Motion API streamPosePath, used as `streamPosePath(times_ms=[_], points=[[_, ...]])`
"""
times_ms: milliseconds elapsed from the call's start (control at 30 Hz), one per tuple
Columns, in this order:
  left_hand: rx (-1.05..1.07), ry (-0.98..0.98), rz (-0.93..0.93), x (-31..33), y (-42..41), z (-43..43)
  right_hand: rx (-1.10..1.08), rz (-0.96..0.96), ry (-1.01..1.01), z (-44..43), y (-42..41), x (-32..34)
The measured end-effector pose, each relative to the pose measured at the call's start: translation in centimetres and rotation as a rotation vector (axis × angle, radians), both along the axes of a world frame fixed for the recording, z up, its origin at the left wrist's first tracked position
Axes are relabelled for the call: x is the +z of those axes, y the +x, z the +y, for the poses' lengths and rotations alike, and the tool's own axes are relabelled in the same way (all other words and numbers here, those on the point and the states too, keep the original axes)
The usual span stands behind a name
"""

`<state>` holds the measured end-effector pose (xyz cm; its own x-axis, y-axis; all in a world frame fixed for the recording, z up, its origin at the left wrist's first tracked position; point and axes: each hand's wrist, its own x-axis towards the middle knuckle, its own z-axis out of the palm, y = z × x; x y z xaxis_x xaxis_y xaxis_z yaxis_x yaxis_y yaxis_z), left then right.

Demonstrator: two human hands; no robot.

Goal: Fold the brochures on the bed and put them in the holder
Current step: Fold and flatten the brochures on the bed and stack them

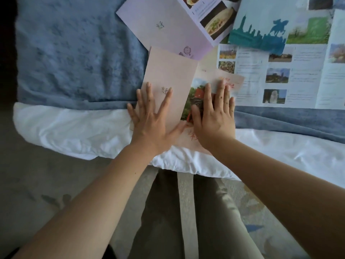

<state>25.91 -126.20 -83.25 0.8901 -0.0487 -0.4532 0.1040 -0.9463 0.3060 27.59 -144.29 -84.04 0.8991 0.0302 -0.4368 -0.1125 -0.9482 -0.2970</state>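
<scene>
A pink brochure [171, 71] lies at the bed's near edge, its left panel folded over onto the middle. My left hand [151, 116] presses flat on that folded panel, fingers spread. My right hand [214, 113] lies flat on the uncovered right part, over a red and green picture. Behind it lies an unfolded lilac brochure [164, 25] with food photos. To the right lie a teal skyline brochure [261, 28] and a wide white brochure [298, 77] with landscape photos, both unfolded. No holder is in view.
The brochures rest on a blue blanket [74, 53] over a white sheet [65, 131] at the bed's front edge. My legs [186, 212] stand against the bed on a grey patterned carpet [37, 193].
</scene>
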Motion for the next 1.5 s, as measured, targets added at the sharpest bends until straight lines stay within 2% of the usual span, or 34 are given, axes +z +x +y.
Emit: streamPosePath(times_ms=[133, 300, 467, 567, 733, 800, 1000, 1133, 1233, 1333, 1500], points=[[0.186, -0.161, 0.003, 0.5, 1.0, -0.6, -0.059, -0.014, 0.023, 0.9, 0.1, -0.3], [0.150, -0.147, 0.030, 1.1, 1.2, -0.8, -0.044, 0.001, 0.078, 1.6, 0.2, 0.0], [0.223, -0.359, 0.050, 2.7, 1.4, 0.6, 0.004, -0.020, 0.280, 3.4, 1.3, 0.9], [0.170, -0.459, -0.009, 4.8, 1.6, 1.7, 0.001, -0.049, 0.348, 5.1, 1.6, 1.8], [-0.053, -0.227, -0.282, 7.8, 2.4, 4.3, 0.075, -0.091, 0.360, 7.8, 1.6, 3.3], [-0.080, -0.213, -0.339, 8.5, 2.7, 5.5, 0.119, -0.091, 0.343, 9.2, 1.6, 3.7], [-0.038, -0.135, -0.333, 8.2, 3.2, 9.1, 0.202, -0.104, 0.345, 13.8, 2.5, 4.1], [0.142, -0.091, -0.367, 6.8, 2.6, 11.2, 0.259, -0.089, 0.365, 16.5, 3.0, 3.6], [0.233, 0.017, -0.312, 4.8, 1.7, 13.0, 0.380, -0.023, 0.265, 18.0, 3.1, 2.4], [0.228, 0.056, -0.238, 2.5, 1.2, 14.6, 0.491, 0.035, 0.092, 18.7, 3.2, 0.9], [0.178, 0.037, -0.229, -1.1, 0.4, 14.7, 0.513, -0.060, -0.024, 18.6, 2.5, -0.8]])
